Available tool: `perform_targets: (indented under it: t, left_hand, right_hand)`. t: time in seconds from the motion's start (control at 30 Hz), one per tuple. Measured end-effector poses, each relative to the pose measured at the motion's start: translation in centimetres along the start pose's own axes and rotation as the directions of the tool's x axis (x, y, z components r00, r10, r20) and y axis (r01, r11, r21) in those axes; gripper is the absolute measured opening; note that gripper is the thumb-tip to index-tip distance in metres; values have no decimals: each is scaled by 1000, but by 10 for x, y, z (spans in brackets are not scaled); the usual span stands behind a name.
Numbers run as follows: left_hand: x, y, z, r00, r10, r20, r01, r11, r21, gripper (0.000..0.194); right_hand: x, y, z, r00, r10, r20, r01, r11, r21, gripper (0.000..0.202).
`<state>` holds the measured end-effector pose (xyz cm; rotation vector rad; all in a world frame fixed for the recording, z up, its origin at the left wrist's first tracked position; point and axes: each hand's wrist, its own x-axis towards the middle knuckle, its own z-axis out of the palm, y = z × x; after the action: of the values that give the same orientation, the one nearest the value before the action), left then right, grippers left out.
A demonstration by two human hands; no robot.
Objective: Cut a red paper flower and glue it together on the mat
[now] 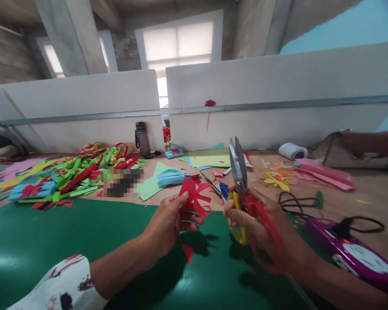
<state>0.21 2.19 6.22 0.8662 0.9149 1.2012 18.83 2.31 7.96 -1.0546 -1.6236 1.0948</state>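
A red paper cutout (pixel 191 192) with petal-like slits along its right side is pinched between the thumb and fingers of my left hand (pixel 170 219). My right hand (pixel 255 217) is closed round the scissors (pixel 239 165), which have one yellow and one red handle. The blades point up and stand slightly apart, to the right of the paper and not touching it. Below the cutout, a small red paper triangle (pixel 188 253) shows above or on the green mat (pixel 84 241); I cannot tell which.
Green and red paper strips (pixel 87 168) are heaped at the left. A dark bottle (pixel 142 140) stands by the white partition (pixel 245 86). A purple power strip (pixel 349 245) with a black cable lies right. Yellow paper flowers (pixel 277 181) and a brown bag (pixel 358 148) sit behind it.
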Motion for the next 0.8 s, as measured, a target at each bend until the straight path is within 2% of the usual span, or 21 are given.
perform_targets:
  t: [0.13, 0.27, 0.43, 0.6, 0.7, 0.8]
  left_hand:
    - [-5, -12, 7, 997, -55, 57, 55, 998, 4, 25]
    - [-7, -19, 8, 991, -60, 122, 61, 998, -10, 23]
    - [-7, -15, 5, 991, -83, 104, 78, 995, 55, 15]
    - [-9, -8, -1, 974, -163, 154, 130, 970, 206, 11]
    - [-10, -7, -6, 970, -172, 171, 131, 965, 229, 13]
    - [-9, -7, -9, 983, -130, 131, 116, 988, 106, 14]
  right_hand:
    - [5, 3, 5, 998, -39, -50, 41, 998, 47, 42]
    - [5, 2, 10, 999, -28, -30, 30, 997, 70, 31]
    - [6, -2, 10, 999, -40, 3, 40, 992, 121, 25]
    - [17, -6, 12, 990, -124, 65, 115, 985, 131, 19]
    - [25, -4, 17, 985, -175, -3, 174, 977, 123, 23]
    - [29, 1, 19, 979, -194, -58, 200, 969, 141, 30]
